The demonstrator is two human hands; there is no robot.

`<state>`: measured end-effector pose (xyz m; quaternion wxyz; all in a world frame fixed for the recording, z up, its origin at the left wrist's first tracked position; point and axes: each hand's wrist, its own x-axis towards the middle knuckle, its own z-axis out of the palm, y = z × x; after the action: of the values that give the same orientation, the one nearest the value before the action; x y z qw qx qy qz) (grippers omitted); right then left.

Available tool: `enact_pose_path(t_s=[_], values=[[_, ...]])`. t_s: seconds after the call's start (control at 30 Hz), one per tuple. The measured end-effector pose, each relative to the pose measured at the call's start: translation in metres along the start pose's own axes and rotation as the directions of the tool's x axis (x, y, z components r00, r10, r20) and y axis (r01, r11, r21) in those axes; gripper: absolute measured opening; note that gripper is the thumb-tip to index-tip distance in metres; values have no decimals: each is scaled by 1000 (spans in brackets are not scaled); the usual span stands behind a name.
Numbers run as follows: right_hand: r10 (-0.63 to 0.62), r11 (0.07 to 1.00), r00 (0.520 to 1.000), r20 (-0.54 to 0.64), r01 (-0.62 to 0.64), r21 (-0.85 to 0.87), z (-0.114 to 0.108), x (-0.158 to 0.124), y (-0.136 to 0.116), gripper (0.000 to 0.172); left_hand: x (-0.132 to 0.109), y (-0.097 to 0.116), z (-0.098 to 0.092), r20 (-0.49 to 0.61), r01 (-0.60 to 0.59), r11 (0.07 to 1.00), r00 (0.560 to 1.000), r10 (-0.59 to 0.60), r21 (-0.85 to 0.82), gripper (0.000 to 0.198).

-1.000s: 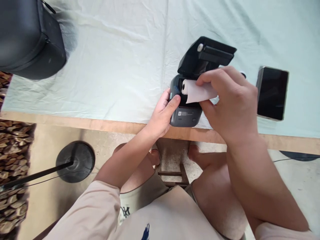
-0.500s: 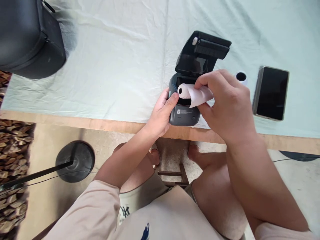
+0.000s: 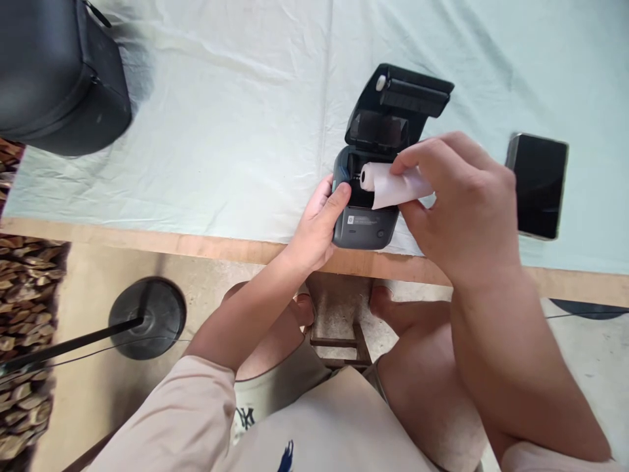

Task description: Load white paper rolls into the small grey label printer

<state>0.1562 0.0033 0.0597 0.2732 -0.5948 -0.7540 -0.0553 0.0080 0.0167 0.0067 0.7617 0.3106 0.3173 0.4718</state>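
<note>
A small dark grey label printer (image 3: 366, 231) stands near the table's front edge, its black lid (image 3: 400, 98) swung up and back. My left hand (image 3: 322, 219) grips the printer's left side, thumb on the rim of the paper bay. Between the thumb and fingers of my right hand (image 3: 457, 203) is a white paper roll (image 3: 386, 185), with a loose flap of paper hanging at its front. The roll lies across the open bay, its left end over the bay and its right end hidden by my fingers. I cannot tell whether it touches the printer.
A phone (image 3: 540, 187) with a dark screen lies to the right of my right hand. At the far left stands a black zipped case (image 3: 63, 78). Pale cloth (image 3: 221, 131) covers the table. Below the edge is a round black stand base (image 3: 147, 318).
My right hand has shifted right with the paper roll, away from the bay's left wall. It now hides the second white roll seen before. The left hand stays on the printer.
</note>
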Motion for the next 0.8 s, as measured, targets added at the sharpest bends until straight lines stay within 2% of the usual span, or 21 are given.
enact_pose_path(t_s=[0.13, 0.3, 0.43, 0.57, 0.7, 0.77, 0.8], values=[[-1, 999, 1000, -30, 2, 34, 1, 0, -1, 9, -1, 0, 1, 2, -3, 1000, 1000, 3, 9, 30], [-14, 996, 1000, -24, 16, 86, 3, 0, -2, 15, -1, 0, 1, -11, -6, 1000, 1000, 6, 13, 27], [-74, 985, 997, 30, 68, 156, 3, -1, -2, 17, 0, 1, 2, -57, -6, 1000, 998, 6, 3, 34], [-152, 956, 988, 28, 140, 256, 2, -1, -6, 15, 1, 0, 0, -100, 27, 1000, 995, -28, -10, 47], [-177, 909, 984, 14, 158, 385, 3, -1, -13, 13, 1, -4, -3, -128, -5, 998, 992, -2, -58, 24], [-182, 894, 983, -1, 166, 417, 4, 0, -15, 12, 2, -4, -4, -130, 25, 998, 991, -32, -53, 25], [-179, 893, 984, -14, 168, 418, 4, 0, -14, 12, 3, -3, -3, -133, 54, 997, 989, -61, -54, 32]])
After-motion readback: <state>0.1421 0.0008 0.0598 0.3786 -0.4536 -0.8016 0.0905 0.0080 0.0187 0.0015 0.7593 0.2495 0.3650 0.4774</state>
